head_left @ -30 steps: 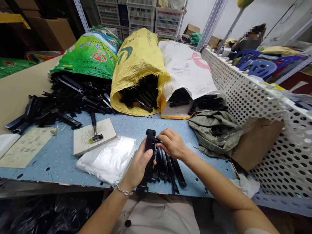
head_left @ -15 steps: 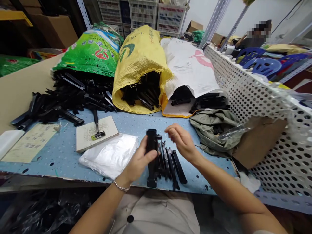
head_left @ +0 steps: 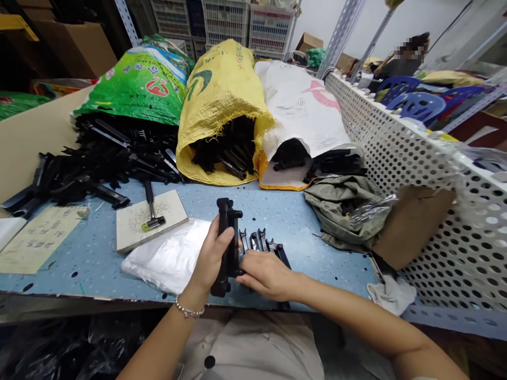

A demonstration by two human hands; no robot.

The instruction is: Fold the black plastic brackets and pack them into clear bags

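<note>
Lower now than half a second ago, the right hand (head_left: 265,275) has moved from clear space beside the top of the black part (head_left: 233,259) to that part's lower side. Its fingers are curled together there; whether they pinch something I can't tell. Clamped around the body is the left hand (head_left: 209,254), holding the part nearly upright, in front of the yellow sack (head_left: 225,79) and well apart from it. A short peg (head_left: 238,214) already juts from the upper side; the lower end is covered, so this piece looks partly done to me. Behind the right hand, loose black pieces (head_left: 259,240) lie waiting, I'd judge. Further toward the yellow sack, to its left, a hammer (head_left: 153,215) rests on a board. Plenty seems left: black parts fill the yellow sack's mouth, with more heaped to its left.
</note>
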